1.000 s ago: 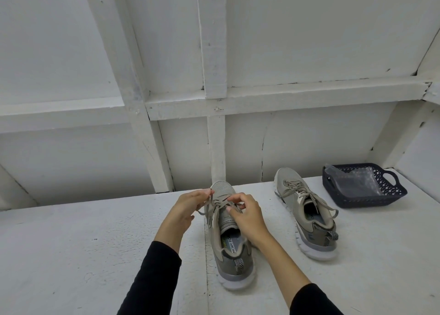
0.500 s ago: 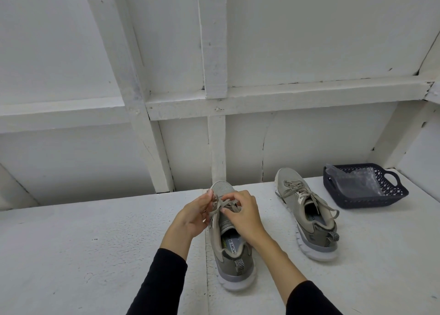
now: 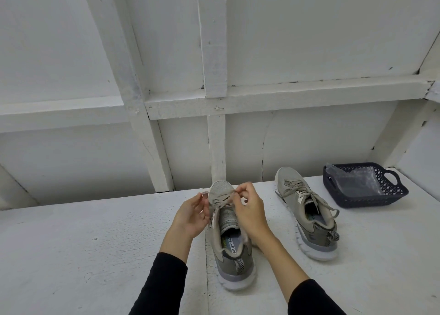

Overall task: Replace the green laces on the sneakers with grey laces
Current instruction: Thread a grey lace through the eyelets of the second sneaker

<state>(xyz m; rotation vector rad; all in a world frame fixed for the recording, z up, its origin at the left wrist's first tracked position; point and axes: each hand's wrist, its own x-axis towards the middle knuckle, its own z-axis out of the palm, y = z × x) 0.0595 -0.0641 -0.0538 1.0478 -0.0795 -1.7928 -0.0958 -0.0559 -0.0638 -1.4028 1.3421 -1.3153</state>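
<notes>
Two grey-green sneakers stand on the white table [image 3: 95,255], toes toward the wall. The near sneaker [image 3: 232,250] is between my hands, its lace [image 3: 220,201] crossing only the lowest eyelets near the toe. My left hand [image 3: 191,215] pinches the left lace end beside the shoe. My right hand [image 3: 248,211] pinches the lace over the toe end, fingers curled. The second sneaker [image 3: 309,221] sits to the right, fully laced, with its lace ends hanging loose.
A dark blue perforated basket [image 3: 392,194] with a clear plastic bag [image 3: 357,183] inside sits at the back right. A white framed wall [image 3: 214,136] rises directly behind the table.
Both hands have shifted toward the toe of the near sneaker and drawn the lace ends outward. The second sneaker and basket have not moved.
</notes>
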